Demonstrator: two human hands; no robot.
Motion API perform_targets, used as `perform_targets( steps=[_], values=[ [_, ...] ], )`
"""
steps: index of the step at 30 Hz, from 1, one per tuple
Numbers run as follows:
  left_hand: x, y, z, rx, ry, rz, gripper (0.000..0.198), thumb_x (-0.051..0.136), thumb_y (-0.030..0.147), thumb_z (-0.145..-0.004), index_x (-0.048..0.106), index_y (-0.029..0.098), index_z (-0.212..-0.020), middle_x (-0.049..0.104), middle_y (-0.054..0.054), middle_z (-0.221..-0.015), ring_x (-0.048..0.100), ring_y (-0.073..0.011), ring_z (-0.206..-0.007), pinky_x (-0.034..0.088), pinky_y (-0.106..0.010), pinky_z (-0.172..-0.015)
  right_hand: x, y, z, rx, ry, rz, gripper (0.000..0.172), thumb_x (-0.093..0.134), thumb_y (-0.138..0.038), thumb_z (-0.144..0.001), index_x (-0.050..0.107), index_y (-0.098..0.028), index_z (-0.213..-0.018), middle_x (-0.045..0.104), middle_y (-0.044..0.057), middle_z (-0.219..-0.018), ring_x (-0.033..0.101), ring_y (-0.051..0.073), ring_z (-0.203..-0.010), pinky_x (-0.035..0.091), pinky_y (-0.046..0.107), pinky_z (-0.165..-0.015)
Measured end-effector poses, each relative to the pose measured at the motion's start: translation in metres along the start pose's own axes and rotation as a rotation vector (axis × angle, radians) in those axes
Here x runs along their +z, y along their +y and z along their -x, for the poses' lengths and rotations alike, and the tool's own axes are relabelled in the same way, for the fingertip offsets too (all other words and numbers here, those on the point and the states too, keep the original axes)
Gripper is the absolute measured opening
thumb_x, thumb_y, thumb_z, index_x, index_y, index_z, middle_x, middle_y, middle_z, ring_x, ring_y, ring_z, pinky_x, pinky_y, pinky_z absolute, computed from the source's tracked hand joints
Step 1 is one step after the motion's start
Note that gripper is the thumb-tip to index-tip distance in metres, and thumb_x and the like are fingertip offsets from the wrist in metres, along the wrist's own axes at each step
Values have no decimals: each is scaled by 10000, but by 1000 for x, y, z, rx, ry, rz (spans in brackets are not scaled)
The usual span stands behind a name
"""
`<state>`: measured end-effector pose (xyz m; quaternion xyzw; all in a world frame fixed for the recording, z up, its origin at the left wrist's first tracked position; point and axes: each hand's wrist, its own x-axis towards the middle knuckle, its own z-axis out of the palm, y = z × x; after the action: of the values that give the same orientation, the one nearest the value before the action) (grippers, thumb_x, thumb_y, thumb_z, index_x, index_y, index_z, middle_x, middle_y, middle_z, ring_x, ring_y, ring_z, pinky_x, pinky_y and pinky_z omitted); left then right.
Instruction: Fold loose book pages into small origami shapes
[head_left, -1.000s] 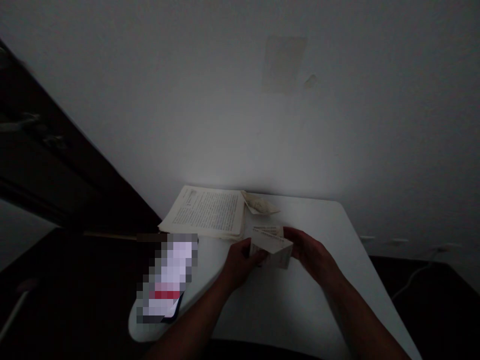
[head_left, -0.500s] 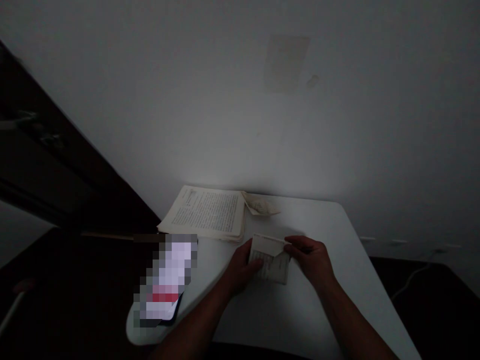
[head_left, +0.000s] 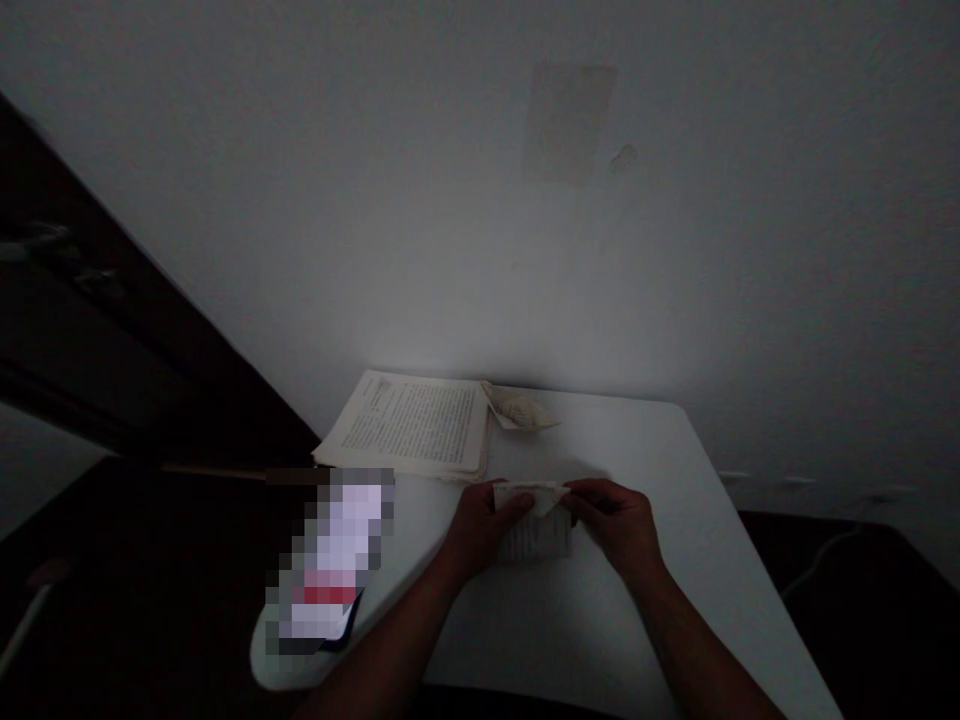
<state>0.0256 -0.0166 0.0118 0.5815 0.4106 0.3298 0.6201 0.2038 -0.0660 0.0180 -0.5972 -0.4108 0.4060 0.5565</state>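
Between my hands, above the table, is a folded sheet of printed paper (head_left: 536, 538) with its top edge turned over as a flap. My left hand (head_left: 484, 530) grips the paper's left side, thumb lying across the flap. At the upper right corner my right hand (head_left: 615, 515) pinches the edge between thumb and fingers. Behind my hands lies a stack of printed pages (head_left: 412, 425), with a folded paper piece (head_left: 521, 408) touching its right side.
A phone (head_left: 337, 560), its screen blurred out, lies on the left of the white table (head_left: 720, 600). The wall (head_left: 420, 250) stands right behind the table. At the left is a dark door (head_left: 142, 330); a cable (head_left: 817, 560) runs at the lower right.
The flap on the paper's top edge now lies lower and narrower. My left thumb has moved up onto it, and my right hand has shifted slightly left with the corner.
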Motion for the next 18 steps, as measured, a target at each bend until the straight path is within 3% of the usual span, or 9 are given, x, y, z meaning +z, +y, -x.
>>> perform_targets(
  steps=[4, 8, 15, 18],
  values=[
    [0, 2, 2, 5, -33, 20, 362, 612, 480, -726, 593, 119, -710, 537, 12, -600, 479, -108, -537, 354, -209, -501, -1, 2, 0, 18, -30, -40, 203, 760, -346, -596, 699, -202, -724, 703, 36, -677, 620, 175, -593, 519, 311, -571],
    [2, 3, 4, -4, -107, 83, 374, 595, 491, -742, 591, 117, -749, 522, 11, -610, 456, -99, -533, 336, -206, -496, -1, 4, -2, 65, -149, -223, 201, 759, -335, -614, 620, -194, -649, 720, 46, -811, 643, 183, -729, 512, 326, -698],
    [3, 1, 7, -13, -207, 143, 370, 560, 490, -776, 571, 121, -772, 515, 11, -625, 467, -101, -542, 341, -208, -504, -2, 6, -2, 89, -125, -203, 236, 782, -319, -583, 596, -176, -610, 647, -9, -575, 554, 111, -518, 446, 243, -524],
    [2, 3, 7, 65, -124, 56, 367, 597, 436, -764, 559, 152, -993, 592, -15, -758, 533, -127, -633, 391, -224, -567, -4, 6, -2, 77, -87, -167, 236, 771, -341, -594, 605, -174, -615, 622, -16, -545, 530, 106, -492, 426, 239, -498]
  ],
)
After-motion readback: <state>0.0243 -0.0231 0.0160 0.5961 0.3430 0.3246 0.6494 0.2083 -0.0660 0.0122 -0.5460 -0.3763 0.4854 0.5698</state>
